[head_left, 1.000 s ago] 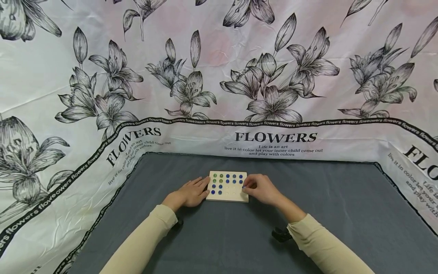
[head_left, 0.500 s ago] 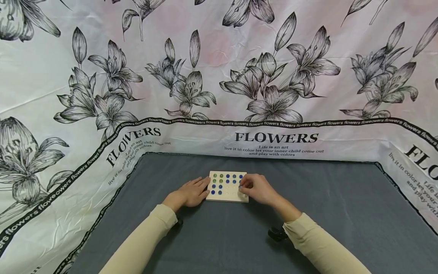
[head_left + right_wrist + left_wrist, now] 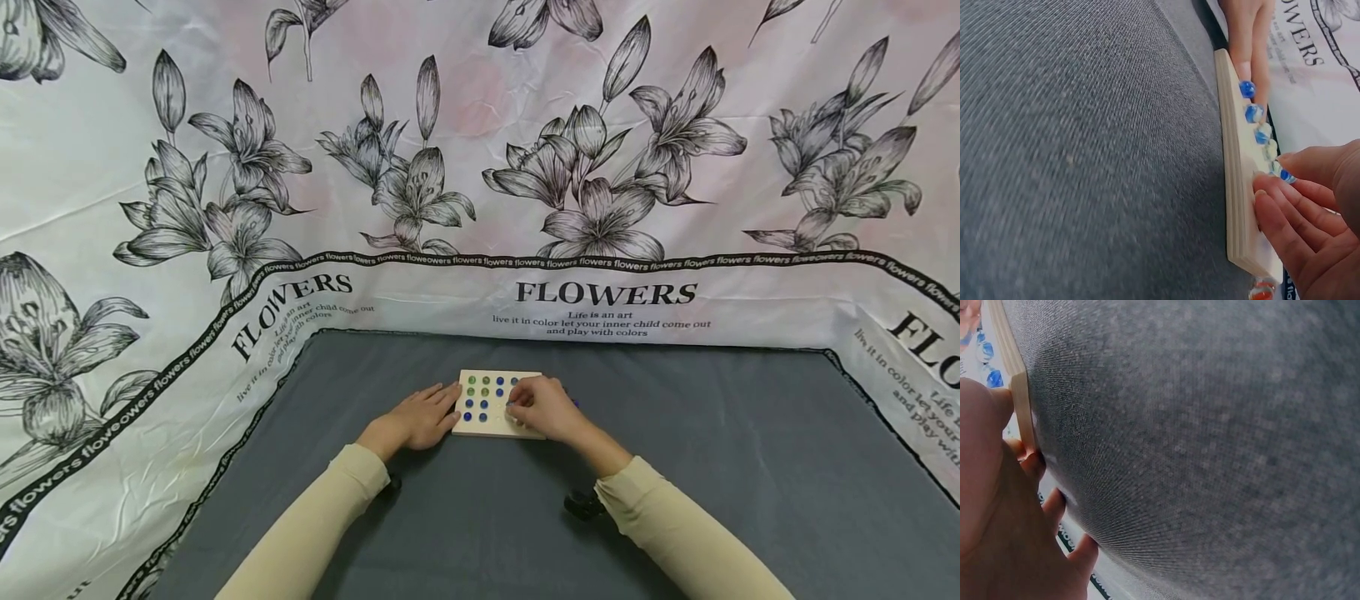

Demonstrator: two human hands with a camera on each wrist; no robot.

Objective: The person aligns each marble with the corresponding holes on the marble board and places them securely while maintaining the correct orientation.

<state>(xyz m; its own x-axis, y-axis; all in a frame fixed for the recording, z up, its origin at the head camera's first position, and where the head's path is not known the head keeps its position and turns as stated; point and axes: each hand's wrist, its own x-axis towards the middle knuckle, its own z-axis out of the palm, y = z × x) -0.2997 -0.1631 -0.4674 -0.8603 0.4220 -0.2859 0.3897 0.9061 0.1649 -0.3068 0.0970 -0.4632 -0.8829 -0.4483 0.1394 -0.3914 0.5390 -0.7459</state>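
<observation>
A pale wooden board (image 3: 491, 428) with rows of small hollows lies on the grey cloth. Green marbles (image 3: 478, 386) fill its far left hollows; blue marbles (image 3: 476, 410) sit nearer and along the back. Fingers nearly straight, my left hand (image 3: 416, 419) rests on the cloth at the board's left end, thumb and fingertips touching its edge. Over the right half, my right hand (image 3: 550, 407) pinches a blue marble (image 3: 1287, 177) between thumb and fingers, close above the surface. That hand covers the board's right-hand hollows in the head view.
A clear marble with orange inside (image 3: 1263, 290) lies just off the board's right end in the right wrist view. Something small and blue (image 3: 575, 402) shows past my right hand. A flower-printed cloth wall (image 3: 600, 208) rises behind the grey tabletop (image 3: 480, 517).
My right hand has moved left over the board, from its right edge toward the middle, with the blue marble in its fingers. The left hand stays at the board's left end.
</observation>
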